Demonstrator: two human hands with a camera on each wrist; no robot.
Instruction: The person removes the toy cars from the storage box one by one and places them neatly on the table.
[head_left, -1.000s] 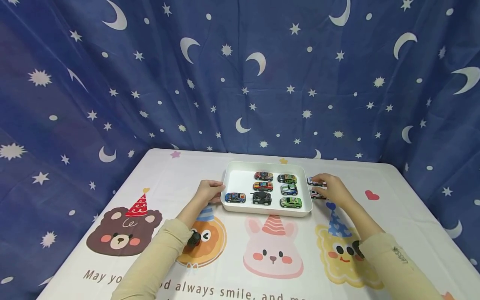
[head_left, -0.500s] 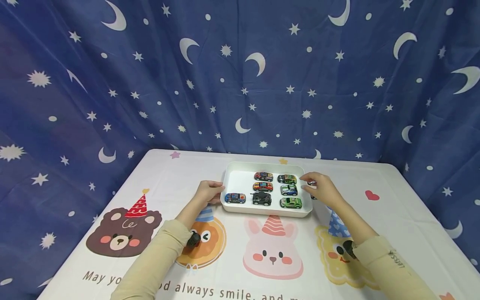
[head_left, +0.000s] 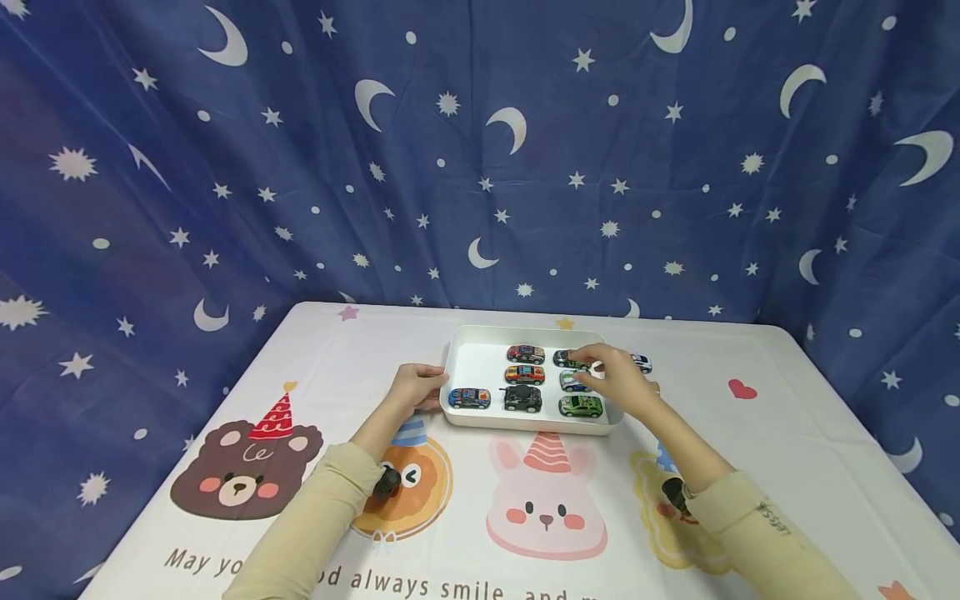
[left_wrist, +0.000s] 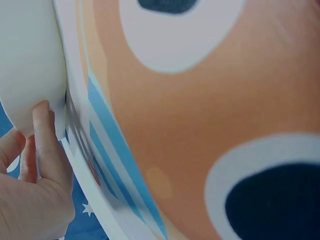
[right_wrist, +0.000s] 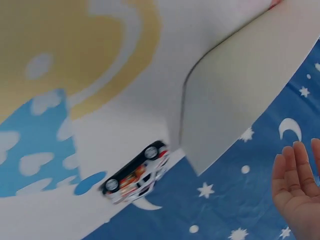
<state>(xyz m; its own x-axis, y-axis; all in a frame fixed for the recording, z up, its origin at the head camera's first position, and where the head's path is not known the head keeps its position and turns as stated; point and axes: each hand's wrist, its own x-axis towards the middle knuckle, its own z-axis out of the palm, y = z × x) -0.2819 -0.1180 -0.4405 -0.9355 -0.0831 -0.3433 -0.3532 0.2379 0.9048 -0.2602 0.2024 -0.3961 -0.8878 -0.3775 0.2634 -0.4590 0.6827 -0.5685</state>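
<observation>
A white shallow tray (head_left: pixel 525 424) holds several toy cars. My left hand (head_left: pixel 414 388) grips the tray's left end; in the left wrist view its fingers (left_wrist: pixel 46 140) press on the outer wall. My right hand (head_left: pixel 624 380) is over the tray's right side, fingertips close to a green-and-black toy car (head_left: pixel 567 359) and a white-and-blue toy car (head_left: pixel 573 381), partly covering both. In the right wrist view the fingers of that hand (right_wrist: pixel 300 187) extend with nothing visible between them. Nearest the front right corner sits a bright green toy car (head_left: pixel 581 406).
Three cars stand in the tray's middle column: a dark red car (head_left: pixel 526 354), a red-and-yellow car (head_left: pixel 524 374) and a black car (head_left: pixel 522 398). A blue car (head_left: pixel 469 397) sits at front left. Outside on the right is a white car (head_left: pixel 642 362); another white car (right_wrist: pixel 136 174) shows in the right wrist view.
My right hand has moved left from the two cars outside the tray to over the tray's right column, uncovering a white car behind it. The left hand and the tray keep their place.
</observation>
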